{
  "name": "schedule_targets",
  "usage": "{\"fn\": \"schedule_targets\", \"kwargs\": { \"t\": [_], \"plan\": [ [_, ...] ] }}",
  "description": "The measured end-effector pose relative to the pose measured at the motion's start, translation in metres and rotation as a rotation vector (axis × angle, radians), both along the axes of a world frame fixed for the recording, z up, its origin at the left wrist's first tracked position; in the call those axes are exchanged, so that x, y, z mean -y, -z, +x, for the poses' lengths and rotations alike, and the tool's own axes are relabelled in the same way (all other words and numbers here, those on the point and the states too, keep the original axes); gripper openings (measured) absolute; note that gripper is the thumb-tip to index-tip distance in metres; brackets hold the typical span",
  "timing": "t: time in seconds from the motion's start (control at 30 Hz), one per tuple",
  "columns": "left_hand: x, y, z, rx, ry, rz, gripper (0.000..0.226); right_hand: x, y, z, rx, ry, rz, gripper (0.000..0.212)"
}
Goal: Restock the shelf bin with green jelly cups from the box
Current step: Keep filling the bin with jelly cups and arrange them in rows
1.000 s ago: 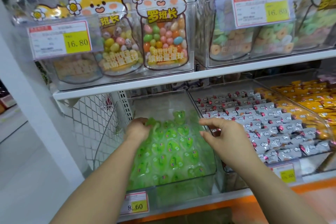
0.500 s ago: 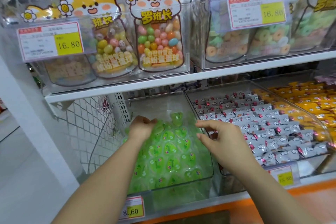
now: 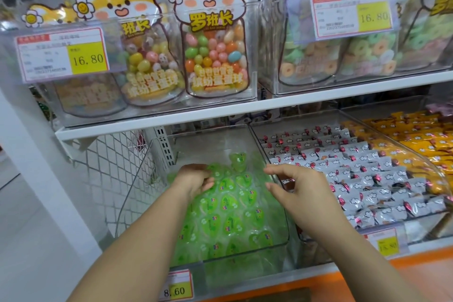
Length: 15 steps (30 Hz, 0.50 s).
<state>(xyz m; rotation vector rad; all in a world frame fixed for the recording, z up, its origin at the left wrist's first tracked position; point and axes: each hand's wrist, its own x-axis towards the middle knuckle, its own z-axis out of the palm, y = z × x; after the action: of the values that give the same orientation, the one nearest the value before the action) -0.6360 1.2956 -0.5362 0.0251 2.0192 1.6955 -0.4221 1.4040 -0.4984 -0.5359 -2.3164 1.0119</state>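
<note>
Jelly cups (image 3: 230,206) lids up, bin (image 3: 210,147) running front to back, left hand (image 3: 196,179) touching

My left hand (image 3: 193,179) and right hand (image 3: 301,189) are bare, and so are my left forearm (image 3: 137,240) and right forearm (image 3: 355,252), each smooth and uncovered from the wrist down to the lower edge of view, fingernails too blurred to tell.
</note>
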Motion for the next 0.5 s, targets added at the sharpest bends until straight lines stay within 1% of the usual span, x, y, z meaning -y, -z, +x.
{"fn": "schedule_targets", "kwargs": {
  "t": [0.07,0.17,0.5],
  "plan": [
    [-0.003,-0.003,0.002,0.112,-0.064,0.096,0.034,0.0,0.0,0.001,0.005,0.0,-0.001,0.025],
    [-0.011,-0.007,0.005,0.178,-0.097,0.148,0.035,-0.001,0.0,0.0,0.009,0.005,-0.002,0.025],
    [-0.027,0.001,0.001,0.142,-0.086,0.196,0.045,0.0,-0.001,-0.002,0.004,0.004,0.015,0.026]
  ]
}}
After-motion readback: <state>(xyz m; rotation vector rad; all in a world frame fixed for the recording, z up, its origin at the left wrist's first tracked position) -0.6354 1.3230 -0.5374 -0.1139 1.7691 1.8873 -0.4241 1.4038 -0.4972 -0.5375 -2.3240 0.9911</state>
